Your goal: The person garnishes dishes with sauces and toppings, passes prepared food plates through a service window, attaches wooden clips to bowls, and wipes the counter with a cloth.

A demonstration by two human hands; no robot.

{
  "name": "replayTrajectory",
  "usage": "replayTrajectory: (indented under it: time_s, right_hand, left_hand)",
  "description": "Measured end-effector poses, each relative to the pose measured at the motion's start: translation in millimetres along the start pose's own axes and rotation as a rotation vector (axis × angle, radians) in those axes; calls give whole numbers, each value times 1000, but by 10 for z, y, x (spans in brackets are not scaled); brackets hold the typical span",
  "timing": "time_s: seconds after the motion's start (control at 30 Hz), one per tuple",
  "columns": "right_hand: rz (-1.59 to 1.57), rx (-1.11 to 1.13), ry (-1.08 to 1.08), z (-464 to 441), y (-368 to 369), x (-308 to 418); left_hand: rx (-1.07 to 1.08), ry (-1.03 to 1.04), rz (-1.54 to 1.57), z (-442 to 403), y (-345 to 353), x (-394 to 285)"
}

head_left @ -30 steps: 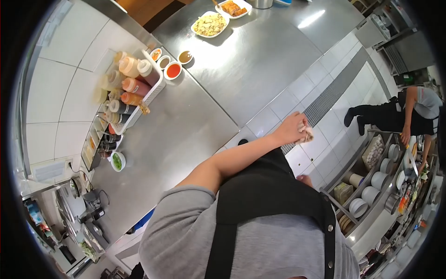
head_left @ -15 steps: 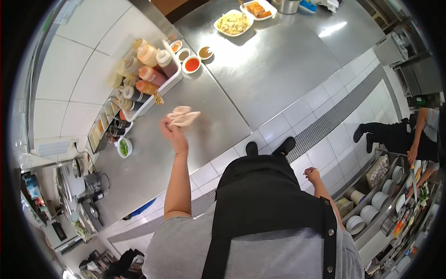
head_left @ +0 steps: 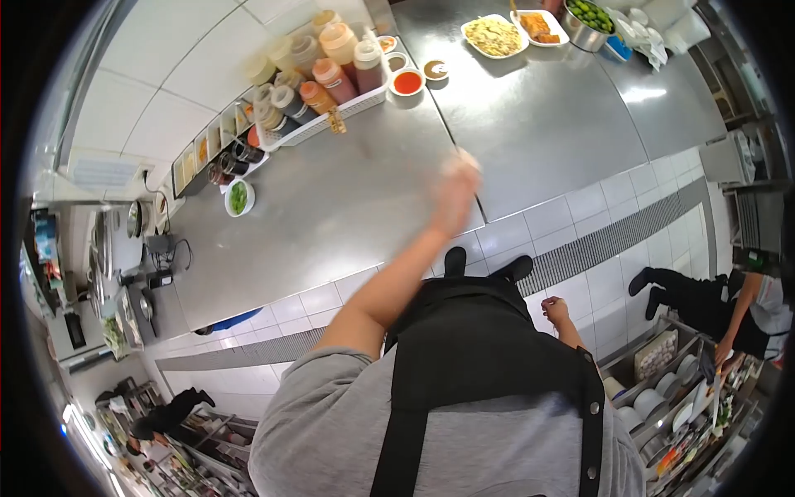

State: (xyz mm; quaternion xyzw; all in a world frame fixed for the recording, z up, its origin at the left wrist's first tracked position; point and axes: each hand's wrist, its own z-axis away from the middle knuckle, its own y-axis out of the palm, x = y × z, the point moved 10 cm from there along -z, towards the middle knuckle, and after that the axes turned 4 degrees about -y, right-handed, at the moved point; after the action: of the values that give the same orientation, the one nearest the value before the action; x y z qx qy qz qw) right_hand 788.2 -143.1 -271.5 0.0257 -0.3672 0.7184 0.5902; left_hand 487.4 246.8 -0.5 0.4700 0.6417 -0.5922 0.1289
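Observation:
My left hand (head_left: 454, 199) is stretched over the steel table (head_left: 331, 182), near the seam between two table sections. Motion smears its fingers, which are closed on a pale cloth (head_left: 466, 168); only a little of the cloth shows. Away from the table, over the tiled floor on the right, hangs my right hand (head_left: 556, 310). Its fingers are curled, and whatever may be inside them is too small to make out.
A white basket of squeeze bottles (head_left: 335, 79) stands along the wall. Sauce bowls (head_left: 407, 82), a noodle dish (head_left: 494, 37) and a pot of green fruit (head_left: 590, 16) line the back. A greens bowl (head_left: 240, 198) sits left. A co-worker (head_left: 729, 306) stands right.
My left hand has swept rightward across the table with the cloth, from beside the bottle basket to the seam. The view has turned a little. My right hand has stayed about where it was.

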Motion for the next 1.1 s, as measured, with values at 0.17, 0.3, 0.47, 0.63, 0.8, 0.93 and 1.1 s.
replayTrajectory:
  time_s: [0.17,0.3,0.47,0.63,0.8,0.93,1.1]
  right_hand:
    - [0,35,-90,-60,30,471]
    - [21,42,-114,-17,76,676]
    - [49,167,-83,-120,238,169]
    - [180,152,-33,-42,123,208]
    - [64,77,-85,-194,47,423]
    - [26,158,-102,-132,141,611]
    - [87,122,-173,64,74,701]
  left_hand:
    - [485,321,429,669,703,-1216]
    - [101,274,328,196,-414,-960]
    - [-294,-572,523,528,-2020,469]
    - [-936,-560,341,1807,-3363,1413]
    - [-1054,-525,-163,2031,-3833,2012]
    - [-883,-707,-296,1417,-3540,2404]
    - [-771,-524,-533,351,-2683,2149]
